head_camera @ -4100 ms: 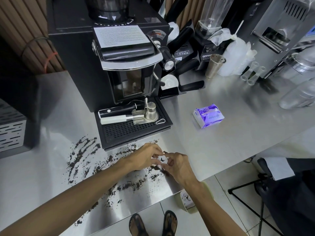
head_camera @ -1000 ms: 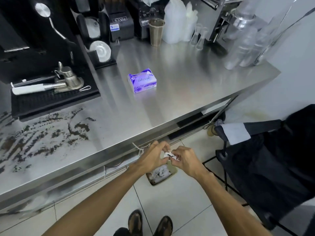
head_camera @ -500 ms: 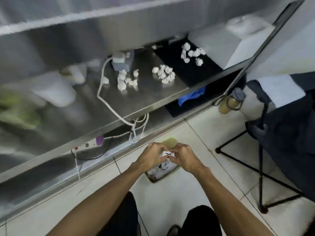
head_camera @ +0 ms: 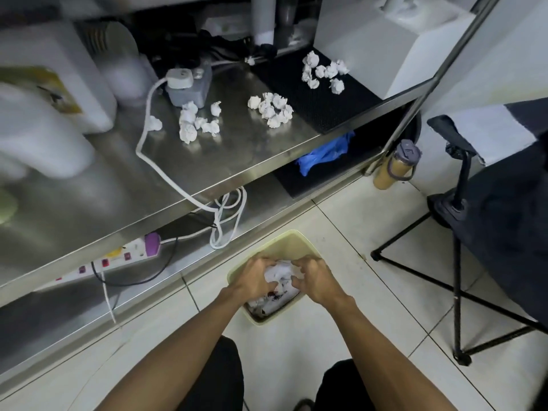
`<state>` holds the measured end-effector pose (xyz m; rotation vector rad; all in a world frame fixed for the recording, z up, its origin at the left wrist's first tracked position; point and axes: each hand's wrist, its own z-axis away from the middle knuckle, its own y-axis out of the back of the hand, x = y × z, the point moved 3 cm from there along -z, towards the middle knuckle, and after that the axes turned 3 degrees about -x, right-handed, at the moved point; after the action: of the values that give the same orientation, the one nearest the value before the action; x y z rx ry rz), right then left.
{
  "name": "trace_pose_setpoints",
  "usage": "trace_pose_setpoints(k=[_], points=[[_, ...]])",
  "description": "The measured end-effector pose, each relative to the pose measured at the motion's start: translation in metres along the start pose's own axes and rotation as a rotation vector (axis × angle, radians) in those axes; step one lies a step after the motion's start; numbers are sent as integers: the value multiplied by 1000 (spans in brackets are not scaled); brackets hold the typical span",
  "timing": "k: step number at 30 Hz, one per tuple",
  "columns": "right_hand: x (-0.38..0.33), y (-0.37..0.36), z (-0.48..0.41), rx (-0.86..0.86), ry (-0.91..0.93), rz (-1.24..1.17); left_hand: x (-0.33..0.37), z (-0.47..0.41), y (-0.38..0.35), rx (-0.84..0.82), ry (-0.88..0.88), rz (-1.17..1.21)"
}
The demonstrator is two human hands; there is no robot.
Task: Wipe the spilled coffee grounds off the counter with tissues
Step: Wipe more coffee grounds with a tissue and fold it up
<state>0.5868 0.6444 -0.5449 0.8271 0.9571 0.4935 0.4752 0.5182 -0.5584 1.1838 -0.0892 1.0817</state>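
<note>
Both hands are down over a pale green bin (head_camera: 292,240) on the tiled floor. My left hand (head_camera: 256,275) and my right hand (head_camera: 314,277) together pinch a crumpled white tissue (head_camera: 280,272) with dark coffee grounds on it, just above the bin's mouth. Inside the bin lie more soiled tissues (head_camera: 267,305). The counter top and the spilled grounds are out of view.
A steel under-counter shelf (head_camera: 237,161) holds several balled white tissues (head_camera: 272,109), a white cable (head_camera: 166,173) and containers. A power strip (head_camera: 118,258) lies below it. A black tripod stand (head_camera: 456,262) with dark cloth stands right, beside a bottle (head_camera: 396,166).
I carried the tissue from the counter down past its edge to the bin on the floor. My view dropped from the counter to the lower shelf, and my hands have sunk onto the bin.
</note>
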Motion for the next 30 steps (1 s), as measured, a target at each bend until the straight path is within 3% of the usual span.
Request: trace_pose_setpoints(k=[8,20,24,30], points=[[-90,125,66,145,-13,-15,85,87,107,179,-23,35],[-237,357,142,328,136,-12,266,222,321,574,-284,-62],[-279,409,125,375,275,12,285,233,377,648,-281,48],[-346,449,72,442,312,8,255,226,457,775,-230,134]])
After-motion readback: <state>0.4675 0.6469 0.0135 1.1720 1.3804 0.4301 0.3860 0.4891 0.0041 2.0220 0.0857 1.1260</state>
